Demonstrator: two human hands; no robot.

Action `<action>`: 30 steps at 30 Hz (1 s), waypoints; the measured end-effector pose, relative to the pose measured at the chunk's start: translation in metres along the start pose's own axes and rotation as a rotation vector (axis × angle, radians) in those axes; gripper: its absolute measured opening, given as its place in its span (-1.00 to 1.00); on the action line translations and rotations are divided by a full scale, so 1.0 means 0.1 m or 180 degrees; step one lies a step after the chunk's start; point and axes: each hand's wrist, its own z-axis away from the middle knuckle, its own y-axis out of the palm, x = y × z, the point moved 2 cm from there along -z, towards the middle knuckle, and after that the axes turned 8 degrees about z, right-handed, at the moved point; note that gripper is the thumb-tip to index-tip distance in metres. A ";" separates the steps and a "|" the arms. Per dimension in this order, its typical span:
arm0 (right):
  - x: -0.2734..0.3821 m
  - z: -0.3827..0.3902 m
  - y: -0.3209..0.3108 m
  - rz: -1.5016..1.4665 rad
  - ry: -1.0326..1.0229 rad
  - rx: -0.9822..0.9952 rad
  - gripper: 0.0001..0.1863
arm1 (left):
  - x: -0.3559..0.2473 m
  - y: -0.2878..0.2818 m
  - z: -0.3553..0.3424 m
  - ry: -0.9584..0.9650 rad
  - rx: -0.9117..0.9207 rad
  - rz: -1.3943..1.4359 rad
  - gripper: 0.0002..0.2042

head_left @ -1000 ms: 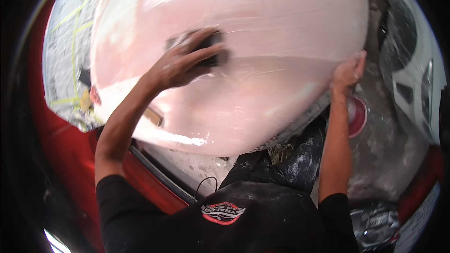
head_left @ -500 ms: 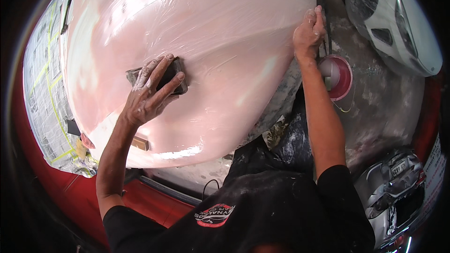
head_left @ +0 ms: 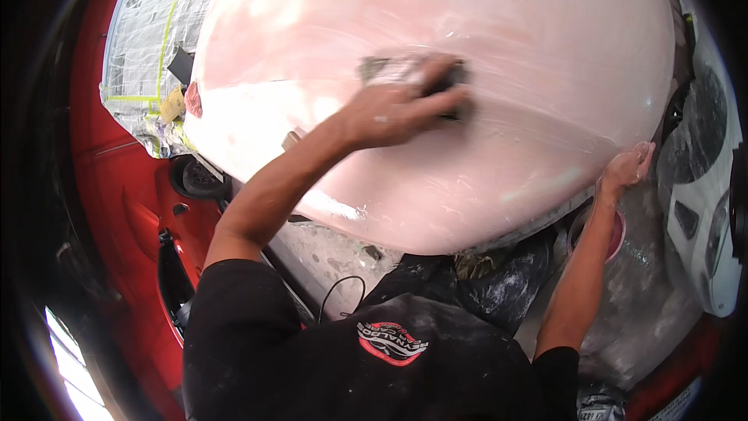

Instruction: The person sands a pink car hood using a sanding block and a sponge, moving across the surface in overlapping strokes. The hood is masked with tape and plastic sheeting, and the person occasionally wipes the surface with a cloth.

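Matt, chalky pink filler on the curved panel (head_left: 467,54), glossy red painted bodywork (head_left: 117,187) beside

support: pink curved car panel (head_left: 483,164) | on it: dark sanding block (head_left: 448,82) | below: dusty floor (head_left: 327,253)

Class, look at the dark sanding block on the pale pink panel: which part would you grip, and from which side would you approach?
Grip the dark sanding block across its top, probably from above and the near side, as the left hand does: it lies flat against the pale pink panel, so only its back and edges are free. The right hand steadies the panel's lower edge.
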 end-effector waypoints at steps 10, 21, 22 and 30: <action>-0.19 -0.18 0.04 -0.0400 0.0224 -0.0068 -0.51 | -0.44 0.31 -0.35 0.0887 -0.0590 -0.0888 -0.62; 0.01 -0.17 0.09 -0.0491 0.0511 0.0087 -0.42 | 0.25 -0.05 0.28 0.0356 -0.0075 -0.1024 -0.60; -0.08 -0.22 0.09 -0.0582 0.0461 0.0127 -0.43 | 0.02 0.13 -0.03 0.0947 -0.0453 -0.0998 -0.65; -0.30 -0.40 -0.03 -0.0535 -0.0144 0.0310 -0.61 | 0.15 -0.41 0.42 -0.0816 0.0757 -0.0837 -0.61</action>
